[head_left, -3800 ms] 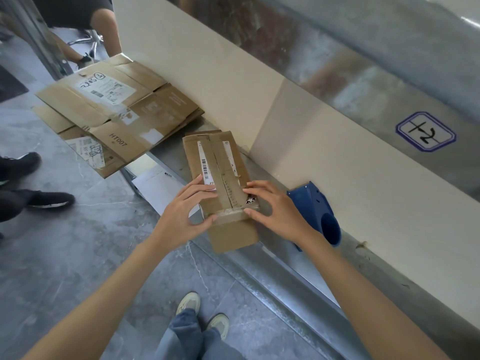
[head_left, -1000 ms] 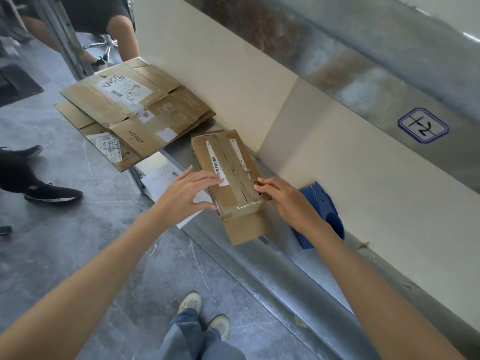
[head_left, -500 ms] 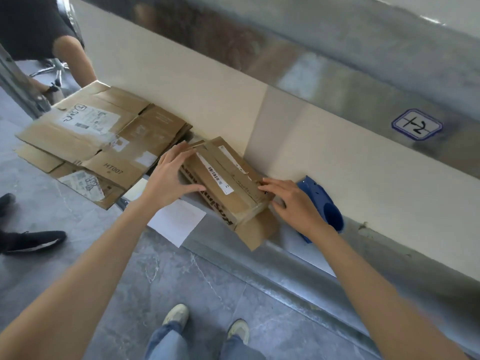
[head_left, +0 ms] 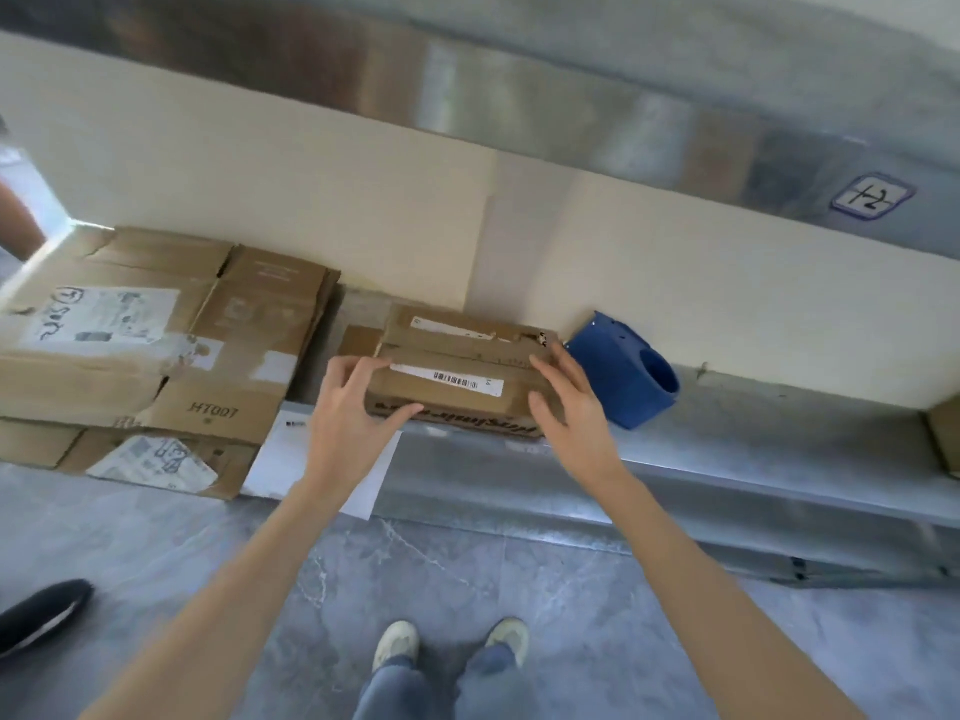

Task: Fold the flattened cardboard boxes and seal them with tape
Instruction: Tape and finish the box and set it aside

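A small folded cardboard box (head_left: 457, 376) with a white barcode label lies on the metal shelf (head_left: 727, 459), its long side along the cream wall. My left hand (head_left: 348, 423) grips its left end, fingers on top and thumb against the front face. At the right end, my right hand (head_left: 576, 407) holds the box with fingers over the top corner and thumb on the front. A stack of flattened cardboard boxes (head_left: 156, 345) lies to the left on the same shelf.
A blue plastic holder (head_left: 623, 381) leans against the wall just right of the box. A white sheet (head_left: 291, 459) hangs over the shelf edge under my left wrist. More cardboard (head_left: 945, 439) shows at the right edge. Someone's black shoe (head_left: 36, 615) is on the floor, left.
The box has turned from pointing at the wall to lying lengthwise along it. My left hand moved from its top to its left end; my right stays at the right end.
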`<move>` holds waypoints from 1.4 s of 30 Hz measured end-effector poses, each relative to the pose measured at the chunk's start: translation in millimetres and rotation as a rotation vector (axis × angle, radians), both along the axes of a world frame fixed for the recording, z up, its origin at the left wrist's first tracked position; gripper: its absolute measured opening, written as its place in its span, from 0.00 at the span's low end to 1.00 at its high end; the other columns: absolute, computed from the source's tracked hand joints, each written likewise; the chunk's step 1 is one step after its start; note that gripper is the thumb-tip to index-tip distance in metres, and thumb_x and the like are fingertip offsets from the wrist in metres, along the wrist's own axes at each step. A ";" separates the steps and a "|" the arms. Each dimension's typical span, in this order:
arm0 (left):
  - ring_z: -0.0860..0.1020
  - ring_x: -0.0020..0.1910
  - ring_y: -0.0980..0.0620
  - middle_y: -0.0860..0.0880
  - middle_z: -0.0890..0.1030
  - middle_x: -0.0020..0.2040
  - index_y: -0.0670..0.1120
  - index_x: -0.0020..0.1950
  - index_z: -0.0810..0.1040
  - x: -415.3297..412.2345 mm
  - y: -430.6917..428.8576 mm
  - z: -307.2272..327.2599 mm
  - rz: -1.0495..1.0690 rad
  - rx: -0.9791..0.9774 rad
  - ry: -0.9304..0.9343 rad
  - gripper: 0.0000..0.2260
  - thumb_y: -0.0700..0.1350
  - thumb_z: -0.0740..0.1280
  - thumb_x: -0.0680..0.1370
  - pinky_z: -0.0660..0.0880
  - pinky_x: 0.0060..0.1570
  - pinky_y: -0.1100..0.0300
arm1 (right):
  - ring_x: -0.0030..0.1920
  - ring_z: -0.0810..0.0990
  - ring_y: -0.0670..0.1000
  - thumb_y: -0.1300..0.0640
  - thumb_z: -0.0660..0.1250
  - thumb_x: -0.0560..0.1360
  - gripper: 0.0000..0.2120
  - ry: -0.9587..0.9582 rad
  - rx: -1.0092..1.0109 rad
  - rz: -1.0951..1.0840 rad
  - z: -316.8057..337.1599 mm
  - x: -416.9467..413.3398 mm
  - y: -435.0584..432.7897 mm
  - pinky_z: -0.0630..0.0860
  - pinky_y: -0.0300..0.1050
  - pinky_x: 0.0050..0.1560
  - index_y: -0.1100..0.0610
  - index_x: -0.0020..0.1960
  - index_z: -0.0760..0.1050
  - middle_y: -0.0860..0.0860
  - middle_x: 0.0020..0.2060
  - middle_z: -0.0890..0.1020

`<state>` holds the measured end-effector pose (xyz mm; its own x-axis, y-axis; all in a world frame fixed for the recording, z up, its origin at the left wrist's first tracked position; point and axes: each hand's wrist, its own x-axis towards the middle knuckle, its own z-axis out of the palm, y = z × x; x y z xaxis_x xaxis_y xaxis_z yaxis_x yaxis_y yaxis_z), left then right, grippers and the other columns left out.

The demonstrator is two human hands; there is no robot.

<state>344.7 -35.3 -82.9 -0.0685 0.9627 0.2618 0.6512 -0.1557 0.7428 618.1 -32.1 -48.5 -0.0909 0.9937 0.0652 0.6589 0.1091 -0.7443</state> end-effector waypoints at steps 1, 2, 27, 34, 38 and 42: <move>0.74 0.53 0.54 0.53 0.70 0.59 0.51 0.63 0.75 -0.3 -3.0 -0.1 -0.005 0.014 -0.003 0.25 0.54 0.78 0.70 0.73 0.50 0.62 | 0.77 0.54 0.40 0.51 0.66 0.80 0.24 0.001 -0.031 -0.020 -0.8 -2.8 -1.3 0.51 0.20 0.66 0.52 0.75 0.67 0.44 0.79 0.57; 0.73 0.52 0.56 0.54 0.69 0.58 0.51 0.63 0.75 -0.8 -5.6 -0.2 -0.011 0.023 -0.008 0.24 0.53 0.78 0.70 0.72 0.50 0.63 | 0.77 0.52 0.37 0.44 0.68 0.78 0.30 -0.007 -0.065 -0.036 -1.5 -5.2 -1.6 0.51 0.19 0.65 0.49 0.77 0.65 0.42 0.80 0.54; 0.60 0.72 0.58 0.60 0.55 0.73 0.58 0.78 0.59 -63.8 30.6 21.8 -0.436 -0.331 0.025 0.55 0.54 0.86 0.56 0.60 0.74 0.56 | 0.76 0.54 0.42 0.63 0.82 0.63 0.49 0.008 -0.173 0.102 -4.5 4.4 34.1 0.54 0.40 0.77 0.45 0.77 0.61 0.50 0.78 0.59; 0.64 0.68 0.54 0.59 0.55 0.70 0.60 0.75 0.62 -68.0 15.3 18.5 -0.335 -0.347 0.056 0.57 0.60 0.85 0.51 0.65 0.71 0.52 | 0.74 0.56 0.39 0.61 0.82 0.62 0.52 -0.058 -0.169 0.250 -1.0 0.6 45.5 0.53 0.33 0.74 0.47 0.79 0.59 0.41 0.75 0.58; 0.61 0.72 0.56 0.60 0.57 0.72 0.56 0.77 0.63 -66.9 -5.8 15.9 -0.294 -0.327 0.002 0.58 0.60 0.86 0.51 0.63 0.73 0.54 | 0.73 0.54 0.33 0.61 0.82 0.62 0.53 -0.020 -0.191 0.346 -2.8 -1.3 52.6 0.51 0.24 0.69 0.46 0.79 0.57 0.42 0.76 0.57; 0.60 0.72 0.60 0.62 0.62 0.72 0.63 0.74 0.60 -54.5 -36.6 17.4 -0.192 -0.334 0.001 0.57 0.59 0.86 0.51 0.61 0.73 0.56 | 0.66 0.51 0.18 0.61 0.83 0.61 0.53 -0.018 -0.220 0.469 -6.4 0.0 64.9 0.51 0.17 0.63 0.41 0.77 0.59 0.36 0.74 0.55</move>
<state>290.2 -71.9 -65.5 0.1214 0.9903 -0.0682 0.6344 -0.0246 0.7726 618.1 32.9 -54.9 -0.5291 0.8358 -0.1466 0.5897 0.2379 -0.7718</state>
